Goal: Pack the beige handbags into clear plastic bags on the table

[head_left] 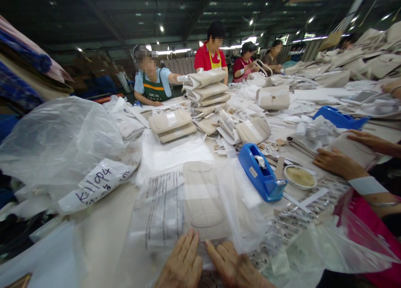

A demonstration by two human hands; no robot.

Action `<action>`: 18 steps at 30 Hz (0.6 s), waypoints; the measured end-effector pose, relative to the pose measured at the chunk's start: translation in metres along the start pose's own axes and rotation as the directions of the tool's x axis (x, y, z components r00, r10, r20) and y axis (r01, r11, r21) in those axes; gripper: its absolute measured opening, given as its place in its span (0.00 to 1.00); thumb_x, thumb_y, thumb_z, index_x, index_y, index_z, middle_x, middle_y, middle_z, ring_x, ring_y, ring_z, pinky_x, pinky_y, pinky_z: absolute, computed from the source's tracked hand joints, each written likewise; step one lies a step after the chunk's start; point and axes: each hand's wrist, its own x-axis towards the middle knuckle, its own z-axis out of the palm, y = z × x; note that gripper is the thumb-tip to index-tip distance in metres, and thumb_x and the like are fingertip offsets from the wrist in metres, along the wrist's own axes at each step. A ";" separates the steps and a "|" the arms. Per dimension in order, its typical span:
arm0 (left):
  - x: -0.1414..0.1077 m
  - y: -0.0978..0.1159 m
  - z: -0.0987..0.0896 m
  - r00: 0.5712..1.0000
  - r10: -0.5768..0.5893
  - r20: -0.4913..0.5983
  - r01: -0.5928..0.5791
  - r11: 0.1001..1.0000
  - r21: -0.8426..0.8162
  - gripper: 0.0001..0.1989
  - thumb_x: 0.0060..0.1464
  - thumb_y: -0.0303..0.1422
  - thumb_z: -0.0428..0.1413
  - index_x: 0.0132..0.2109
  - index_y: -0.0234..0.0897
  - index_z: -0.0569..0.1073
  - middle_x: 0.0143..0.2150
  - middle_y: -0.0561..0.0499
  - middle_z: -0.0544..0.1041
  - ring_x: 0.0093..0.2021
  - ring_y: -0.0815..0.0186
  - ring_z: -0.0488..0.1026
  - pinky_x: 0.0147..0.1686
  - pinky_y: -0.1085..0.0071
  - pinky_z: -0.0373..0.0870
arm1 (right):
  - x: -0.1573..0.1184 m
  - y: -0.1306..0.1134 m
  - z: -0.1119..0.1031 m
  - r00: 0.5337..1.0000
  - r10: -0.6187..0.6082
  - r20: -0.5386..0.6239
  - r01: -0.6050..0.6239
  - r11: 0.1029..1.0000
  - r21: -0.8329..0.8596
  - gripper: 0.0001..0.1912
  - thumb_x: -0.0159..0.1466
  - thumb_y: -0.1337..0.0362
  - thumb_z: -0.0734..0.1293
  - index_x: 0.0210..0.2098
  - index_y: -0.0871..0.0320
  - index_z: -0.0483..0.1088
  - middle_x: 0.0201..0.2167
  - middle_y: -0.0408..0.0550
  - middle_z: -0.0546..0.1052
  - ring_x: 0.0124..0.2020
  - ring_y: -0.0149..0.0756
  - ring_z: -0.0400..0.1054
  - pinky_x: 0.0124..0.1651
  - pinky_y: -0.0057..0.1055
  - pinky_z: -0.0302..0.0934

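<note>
A beige handbag (203,196) lies flat inside a clear plastic bag (161,208) with printed text, on the table in front of me. My left hand (183,261) rests at the near edge of the plastic, its fingers stretched out together towards the handbag. Beside it, my right hand (232,263) presses on the same edge, index finger extended and the other fingers partly bent. Neither hand is wrapped round anything. A blue tape dispenser (261,173) stands right of the plastic bag, next to a round dish (300,177) of yellowish paste.
Stacked beige bags (206,87) rise at the back, with two more bags (172,125) nearer. A large plastic sack (69,141) bulges at left. Right, a co-worker's hands (340,162) hold a beige bag near a second blue dispenser (340,116). Other people work across the table.
</note>
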 end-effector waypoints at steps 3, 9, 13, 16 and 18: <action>-0.005 0.002 0.004 1.000 0.019 -0.019 -0.018 0.999 0.031 0.15 0.50 0.18 0.37 0.26 0.35 0.64 0.40 0.41 0.77 0.52 0.62 0.69 0.54 0.66 0.62 | 0.004 0.001 -0.011 0.999 0.034 -0.020 -0.035 0.999 -0.038 0.14 0.61 0.75 0.55 0.44 0.68 0.66 0.18 0.43 0.67 0.18 0.32 0.60 0.19 0.30 0.48; -0.011 0.007 0.010 0.997 -0.002 -0.073 0.005 0.999 0.045 0.17 0.52 0.18 0.37 0.21 0.36 0.60 0.37 0.40 0.78 0.54 0.61 0.68 0.54 0.67 0.63 | -0.015 0.029 -0.040 0.987 0.119 -0.104 -0.130 0.986 -0.103 0.14 0.60 0.78 0.54 0.36 0.61 0.68 0.37 0.51 0.74 0.40 0.40 0.65 0.48 0.38 0.54; -0.009 0.006 0.004 1.000 0.024 0.000 -0.024 0.997 0.074 0.17 0.52 0.18 0.37 0.21 0.36 0.60 0.37 0.41 0.78 0.50 0.64 0.71 0.53 0.69 0.63 | -0.043 0.055 -0.057 0.974 0.216 -0.074 -0.222 0.970 -0.094 0.16 0.60 0.79 0.52 0.29 0.57 0.66 0.33 0.46 0.74 0.35 0.37 0.65 0.47 0.37 0.51; -0.009 0.002 -0.001 0.993 0.055 0.101 -0.065 0.993 0.097 0.16 0.52 0.19 0.38 0.22 0.36 0.61 0.38 0.43 0.79 0.46 0.65 0.73 0.52 0.69 0.64 | -0.061 0.069 -0.070 0.955 0.295 -0.015 -0.294 0.942 -0.160 0.16 0.56 0.81 0.53 0.26 0.56 0.64 0.26 0.45 0.72 0.27 0.35 0.63 0.36 0.32 0.53; -0.009 0.000 -0.002 0.994 0.069 0.080 -0.077 0.991 0.110 0.16 0.53 0.20 0.39 0.22 0.37 0.60 0.37 0.43 0.79 0.44 0.66 0.74 0.51 0.70 0.64 | -0.068 0.076 -0.079 0.932 0.363 0.003 -0.353 0.906 -0.232 0.16 0.51 0.82 0.53 0.23 0.55 0.61 0.20 0.43 0.69 0.21 0.34 0.60 0.28 0.31 0.50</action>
